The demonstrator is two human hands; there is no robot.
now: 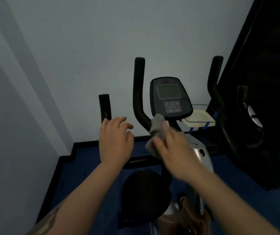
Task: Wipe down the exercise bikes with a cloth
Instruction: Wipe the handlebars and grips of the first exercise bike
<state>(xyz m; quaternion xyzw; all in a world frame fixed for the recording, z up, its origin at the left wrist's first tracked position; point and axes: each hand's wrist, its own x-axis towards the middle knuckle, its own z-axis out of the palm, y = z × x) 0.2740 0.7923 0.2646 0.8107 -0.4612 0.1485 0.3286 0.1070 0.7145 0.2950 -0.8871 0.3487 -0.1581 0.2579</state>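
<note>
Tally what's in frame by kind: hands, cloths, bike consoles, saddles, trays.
Hands: 2, left and right
Cloth: 1
Console: 1
Saddle: 1
Tray: 1
Total: 6

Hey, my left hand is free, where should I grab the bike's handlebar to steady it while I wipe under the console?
Probably the short outer grip standing upright just beyond your left hand. Come at it from the near side and wrap your fingers around the round bar. It is clear of the cloth that your right hand holds below the console, so the hands should not cross.
</note>
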